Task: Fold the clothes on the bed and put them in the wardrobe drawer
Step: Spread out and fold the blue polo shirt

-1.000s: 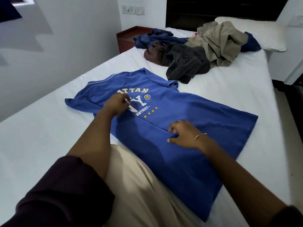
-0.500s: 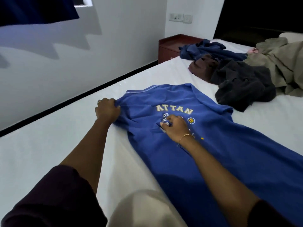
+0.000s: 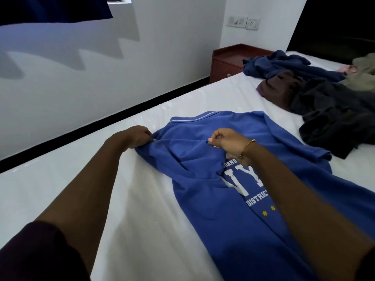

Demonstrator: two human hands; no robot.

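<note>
blue polo shirt (image 3: 203,179) flat on white bed (image 3: 142,230). my l hand (image 3: 134,137) grips sleeve edge, r hand (image 3: 229,144) pinches fabric at chest. unfolded clothes pile (image 3: 316,98) well apart, near headboard

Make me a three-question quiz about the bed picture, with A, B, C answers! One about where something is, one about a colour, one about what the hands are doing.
1. Where is the heap of unfolded clothes?
A. floor
B. far end of the bed
C. nightstand

2. The spread shirt is:
A. blue
B. red
C. white

3. The left hand is:
A. flat and open
B. pinching the shirt's edge
C. off the shirt

Answers: 1 B, the heap lies on the sheet; 2 A, blue with white letters; 3 B, fingers closed on cloth, like the right hand.
</note>
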